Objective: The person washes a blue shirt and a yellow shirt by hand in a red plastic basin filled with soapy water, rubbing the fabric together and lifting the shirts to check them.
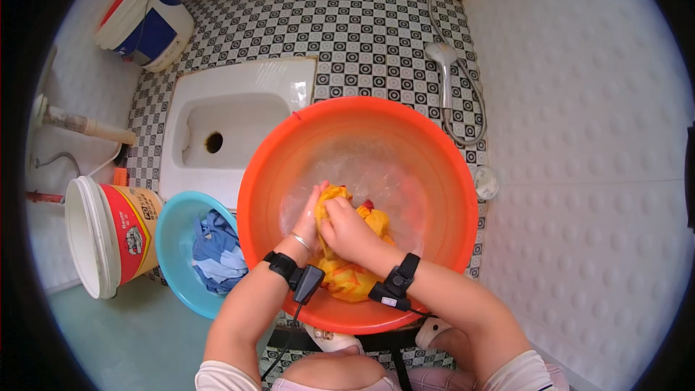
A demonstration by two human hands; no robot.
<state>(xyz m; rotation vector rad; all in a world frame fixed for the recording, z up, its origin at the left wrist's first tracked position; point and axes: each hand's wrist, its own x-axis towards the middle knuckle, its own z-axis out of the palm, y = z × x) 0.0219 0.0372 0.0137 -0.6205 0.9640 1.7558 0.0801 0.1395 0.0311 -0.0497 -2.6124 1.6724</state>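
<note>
- Filling the middle, the orange tub.
- Toilet: white, beyond the tub to the left.
- Bucket: red-labelled, just left of the blue basin.
- Blue basin: beside the tub's left side, with blue cloth bunched inside.
- Yellow cloth: inside the tub, in its near half, crumpled.
- Right hand: fingers curled, clamped on the yellow cloth.
- Left hand: close beside the right, against the yellow cloth; cannot tell whether its fingers wrap round.
</note>
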